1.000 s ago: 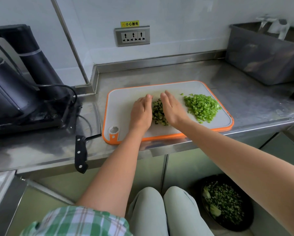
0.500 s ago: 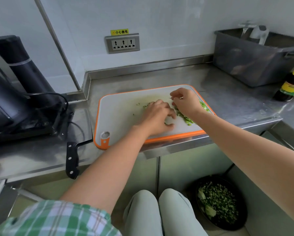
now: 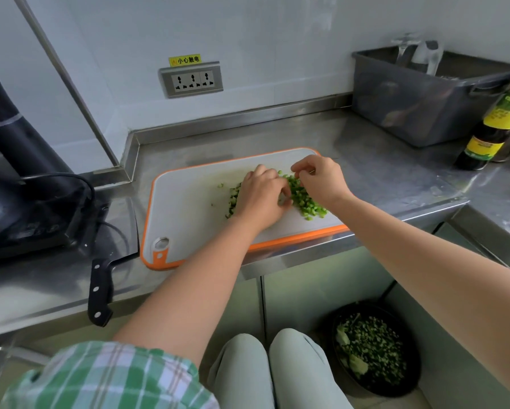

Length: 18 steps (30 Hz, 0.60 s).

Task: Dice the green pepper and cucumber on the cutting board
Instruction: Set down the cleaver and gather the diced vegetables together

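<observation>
Two heaps on the cutting board (image 3: 188,208): diced green pepper (image 3: 306,203), bright, toward the right end; diced cucumber (image 3: 232,202), darker, just left of it and partly under the left hand (image 3: 262,199). Board's long axis: left to right along the worktop (image 3: 365,160), right end angled slightly toward the wall, handle hole at the near left corner, near long edge close to the worktop's front lip.

Left hand: palm down across the seam between both heaps, fingers (image 3: 278,187) bent down onto the dice; cannot tell of any real grip. Right hand (image 3: 321,181): at the far end of the pepper heap, fingers curled, thumb and forefinger tips drawn together; too small to tell of any piece between them.

Knife (image 3: 101,290): flat on the worktop just left of the board, black handle toward the person and past the front edge, blade pointing away.

Grey tub (image 3: 425,113): back right, against the wall, with pale see-through items inside, not identifiable. Dark bottle (image 3: 489,128), yellow label, upright just beside the tub's right end. Black bowl (image 3: 413,370): on the floor below the worktop, right of the knees, filled with chopped green scraps and several pale leafy bits.
</observation>
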{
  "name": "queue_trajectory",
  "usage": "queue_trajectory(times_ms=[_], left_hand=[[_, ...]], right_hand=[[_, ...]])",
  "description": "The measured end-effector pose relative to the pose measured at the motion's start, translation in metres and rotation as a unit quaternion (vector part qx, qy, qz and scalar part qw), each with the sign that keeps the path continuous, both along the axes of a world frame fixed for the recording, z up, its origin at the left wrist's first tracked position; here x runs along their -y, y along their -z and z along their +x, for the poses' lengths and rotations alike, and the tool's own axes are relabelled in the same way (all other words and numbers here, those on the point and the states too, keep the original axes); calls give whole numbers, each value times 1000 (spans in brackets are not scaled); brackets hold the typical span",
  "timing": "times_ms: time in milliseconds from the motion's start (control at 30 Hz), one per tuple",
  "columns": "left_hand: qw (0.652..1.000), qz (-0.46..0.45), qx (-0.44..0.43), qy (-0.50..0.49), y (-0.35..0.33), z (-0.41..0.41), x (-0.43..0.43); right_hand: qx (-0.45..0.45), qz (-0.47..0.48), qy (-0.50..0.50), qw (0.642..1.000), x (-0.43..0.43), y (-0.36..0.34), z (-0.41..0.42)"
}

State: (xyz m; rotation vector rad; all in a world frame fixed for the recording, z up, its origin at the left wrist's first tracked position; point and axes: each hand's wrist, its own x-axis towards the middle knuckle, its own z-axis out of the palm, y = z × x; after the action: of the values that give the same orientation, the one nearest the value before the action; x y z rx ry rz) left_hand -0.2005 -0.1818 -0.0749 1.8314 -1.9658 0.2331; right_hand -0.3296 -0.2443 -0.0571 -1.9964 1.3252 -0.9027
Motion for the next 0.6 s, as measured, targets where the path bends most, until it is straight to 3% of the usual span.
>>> queue_trajectory(times_ms=[200,600], left_hand=[[997,37,19,-67,8,-10,14],[997,28,42,-54,9,1,13]], right_hand=[[-5,3,1,1000,4,2,-8],[-43,-5,-15,999,3,3,-10]])
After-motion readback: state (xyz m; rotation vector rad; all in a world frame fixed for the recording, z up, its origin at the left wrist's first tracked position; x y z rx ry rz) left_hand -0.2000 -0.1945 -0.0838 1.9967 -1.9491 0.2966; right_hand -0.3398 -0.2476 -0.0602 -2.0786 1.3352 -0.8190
